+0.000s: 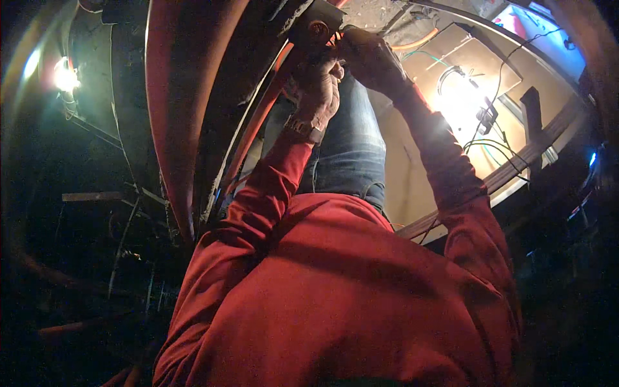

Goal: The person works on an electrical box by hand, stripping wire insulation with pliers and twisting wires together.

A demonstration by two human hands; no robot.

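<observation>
Red sweater (348,290) is found nearest the camera, with the lower middle of the frame filled by it. Above it, jeans (351,151) are seen at centre. Both arms are extended toward the upper centre, where the left hand (319,93) and the right hand (371,59) are brought close together at a dark fitting (319,19). Fingers of both hands are curled; whether anything is pinched between them cannot be told, as the contact is hidden by the hands and by shadow. A small orange glow is noted beside the fingertips. A wristwatch (303,129) is worn on the left wrist.

Left of the hands, the view is blocked by a large curved reddish panel (184,84), run from the top edge to mid-height. Between this panel and the left forearm, an orange strip (256,122) is seen at a slant. At upper left, a bright lamp (66,77) is noted; below it, a wooden strip (93,196) is partly lost in darkness.

Right of the right forearm, a pale board (409,164) is lit by a glaring work light (461,97), by which nearby detail is washed out. Black cables (500,143) are looped beside it, and the board is crossed by a wooden beam (551,137).
</observation>
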